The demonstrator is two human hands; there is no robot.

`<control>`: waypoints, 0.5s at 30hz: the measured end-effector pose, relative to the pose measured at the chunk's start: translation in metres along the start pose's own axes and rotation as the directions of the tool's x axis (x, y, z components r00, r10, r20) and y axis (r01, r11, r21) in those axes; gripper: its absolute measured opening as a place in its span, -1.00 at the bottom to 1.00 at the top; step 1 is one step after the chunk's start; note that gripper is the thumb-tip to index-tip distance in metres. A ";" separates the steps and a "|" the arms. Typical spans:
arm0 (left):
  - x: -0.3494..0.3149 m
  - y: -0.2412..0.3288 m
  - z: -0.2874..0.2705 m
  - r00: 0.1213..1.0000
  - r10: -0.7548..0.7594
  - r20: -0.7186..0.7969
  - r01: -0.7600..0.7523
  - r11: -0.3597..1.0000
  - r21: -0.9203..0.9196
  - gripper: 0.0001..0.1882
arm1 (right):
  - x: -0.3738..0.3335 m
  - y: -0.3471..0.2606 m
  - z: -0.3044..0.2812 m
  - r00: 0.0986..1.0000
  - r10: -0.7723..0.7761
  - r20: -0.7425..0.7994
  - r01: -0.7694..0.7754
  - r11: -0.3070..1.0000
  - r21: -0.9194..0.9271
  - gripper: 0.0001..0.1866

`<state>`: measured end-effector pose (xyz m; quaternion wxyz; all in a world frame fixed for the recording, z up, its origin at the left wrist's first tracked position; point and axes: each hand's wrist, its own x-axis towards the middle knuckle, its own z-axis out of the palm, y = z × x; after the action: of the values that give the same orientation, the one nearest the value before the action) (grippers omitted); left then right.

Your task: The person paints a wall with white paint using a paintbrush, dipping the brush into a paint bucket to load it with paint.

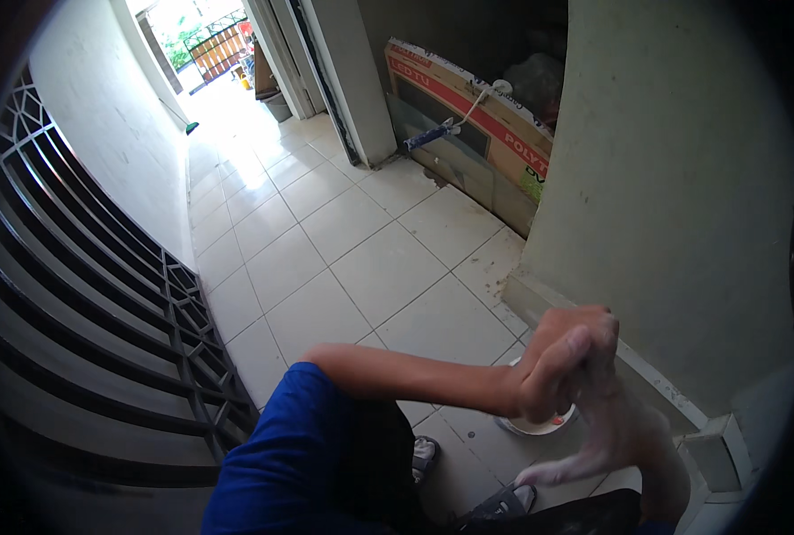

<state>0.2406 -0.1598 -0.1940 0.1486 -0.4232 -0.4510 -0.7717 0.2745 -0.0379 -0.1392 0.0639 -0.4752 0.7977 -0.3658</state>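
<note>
The left hand (565, 361) reaches across from a blue sleeve (268, 446) and is curled closed, seemingly around the fingers of the right hand (629, 432), so the 2 hands meet. The right hand's fingertips are hidden, so I cannot tell whether they are bent or hold anything; its thumb sticks out to the left, and its skin looks coated whitish. A round white tub (531, 432) stands on the tiled floor (343, 223) below the hands, partly hidden by them, with a bit of orange showing inside. Nearby are 2 dark sandals (425, 453) on the person's feet. Farther off, a blue paint roller (430, 136) sits in front of a large cardboard box (504, 125)
</note>
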 end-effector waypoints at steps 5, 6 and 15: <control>0.006 -0.012 -0.004 0.978 -0.189 -0.088 0.192 0.981 0.030 -0.37 | -0.003 0.012 0.008 0.965 0.186 -0.185 -0.121 0.941 0.315 -0.16; 0.005 -0.012 -0.009 0.851 -0.513 -0.108 0.511 0.858 -0.052 -0.32 | -0.003 0.024 0.013 0.965 0.183 -0.187 -0.116 0.940 0.321 -0.16; -0.002 -0.016 -0.014 0.967 -0.220 0.124 0.226 0.974 -0.028 -0.23 | -0.013 0.026 -0.010 0.851 0.330 0.408 -0.489 0.781 0.388 -0.24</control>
<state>0.2248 -0.1626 -0.2081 0.0244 -0.4186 -0.4875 -0.7658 0.2585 -0.0151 -0.1521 0.3854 -0.3093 0.7459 -0.4466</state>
